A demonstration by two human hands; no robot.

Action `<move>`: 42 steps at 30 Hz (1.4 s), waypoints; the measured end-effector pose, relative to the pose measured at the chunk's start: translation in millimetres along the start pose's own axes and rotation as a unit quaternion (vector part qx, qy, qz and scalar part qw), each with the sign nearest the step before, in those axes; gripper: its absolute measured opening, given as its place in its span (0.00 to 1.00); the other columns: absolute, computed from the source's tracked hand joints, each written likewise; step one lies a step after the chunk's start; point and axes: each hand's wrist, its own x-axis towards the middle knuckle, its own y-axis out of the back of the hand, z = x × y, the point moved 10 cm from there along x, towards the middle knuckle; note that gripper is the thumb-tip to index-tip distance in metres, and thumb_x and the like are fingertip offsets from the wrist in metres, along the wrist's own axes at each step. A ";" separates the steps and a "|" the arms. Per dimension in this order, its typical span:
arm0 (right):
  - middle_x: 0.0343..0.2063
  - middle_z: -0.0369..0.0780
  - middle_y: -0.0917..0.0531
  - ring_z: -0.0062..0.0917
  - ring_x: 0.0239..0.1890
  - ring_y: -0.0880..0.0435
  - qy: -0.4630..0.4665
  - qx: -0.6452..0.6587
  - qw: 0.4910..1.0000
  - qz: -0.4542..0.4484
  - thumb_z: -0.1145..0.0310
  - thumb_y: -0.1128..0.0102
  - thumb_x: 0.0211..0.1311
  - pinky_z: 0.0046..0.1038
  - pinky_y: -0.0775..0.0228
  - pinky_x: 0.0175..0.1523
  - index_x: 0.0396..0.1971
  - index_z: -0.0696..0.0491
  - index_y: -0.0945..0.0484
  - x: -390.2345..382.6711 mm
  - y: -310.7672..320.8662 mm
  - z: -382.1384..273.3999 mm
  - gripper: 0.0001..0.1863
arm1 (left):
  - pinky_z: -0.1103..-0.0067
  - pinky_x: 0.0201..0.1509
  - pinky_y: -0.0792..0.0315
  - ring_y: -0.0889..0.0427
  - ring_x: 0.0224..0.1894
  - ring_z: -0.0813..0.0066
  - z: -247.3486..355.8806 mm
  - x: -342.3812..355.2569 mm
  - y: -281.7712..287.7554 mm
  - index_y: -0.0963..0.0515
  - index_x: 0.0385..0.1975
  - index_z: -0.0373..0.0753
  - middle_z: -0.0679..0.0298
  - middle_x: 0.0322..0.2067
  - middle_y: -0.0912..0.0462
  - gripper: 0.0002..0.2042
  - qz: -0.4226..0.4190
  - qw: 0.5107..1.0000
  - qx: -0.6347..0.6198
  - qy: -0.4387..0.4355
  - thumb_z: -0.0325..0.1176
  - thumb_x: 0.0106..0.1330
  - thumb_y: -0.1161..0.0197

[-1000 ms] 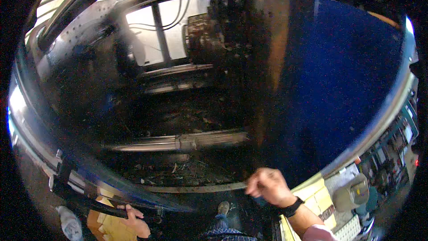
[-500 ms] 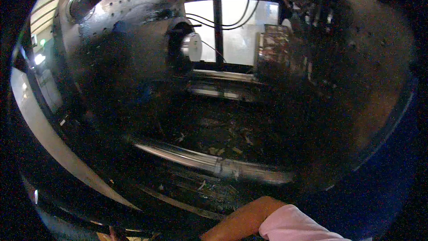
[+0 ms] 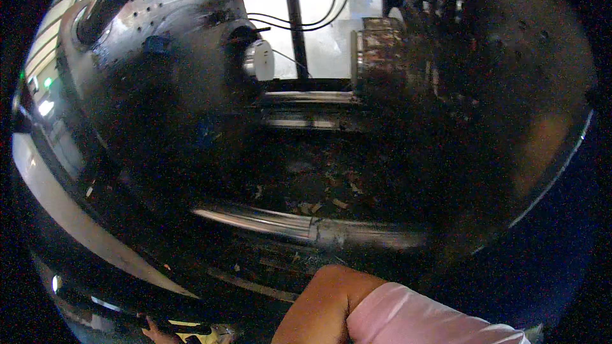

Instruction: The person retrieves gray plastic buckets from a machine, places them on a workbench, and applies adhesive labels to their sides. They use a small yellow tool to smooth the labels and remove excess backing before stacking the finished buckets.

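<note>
At the lower left edge, part of my left hand (image 3: 156, 332) shows beside a dark bar (image 3: 190, 328) and a pale yellow patch I cannot identify. Its fingers are too dim and small to tell whether they grip anything. My right arm, bent at the elbow, comes in from the lower right in a pink sleeve (image 3: 427, 320). The bare forearm (image 3: 315, 309) runs down out of the picture, so my right hand is hidden below the edge. Ahead of the elbow lies a thick, shiny steel bar (image 3: 268, 224) of a large machine.
A pale round disc (image 3: 263, 60) projects from the left metal plate; facing it on the right is a rusty block (image 3: 380, 54). Scraps (image 3: 312, 207) litter the dark machine bed. Black hoses (image 3: 306, 27) hang before a bright window. A pale panel edge (image 3: 95, 236) curves along the left.
My right elbow has risen and moved left, bringing more of the sleeve into view. More of my left hand shows. The machine has shifted slightly up and left in the picture.
</note>
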 end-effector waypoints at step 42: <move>0.22 0.37 0.17 0.32 0.29 0.18 -0.676 -0.672 0.303 -0.015 0.66 0.46 0.53 0.43 0.35 0.49 0.15 0.43 0.20 -509.4 618.6 -19.3 0.10 | 0.74 0.28 0.32 0.28 0.25 0.71 -104.5 351.6 -200.0 0.28 0.40 0.30 0.57 0.28 0.24 0.15 -0.009 1.000 0.013 0.004 0.37 0.62 0.40</move>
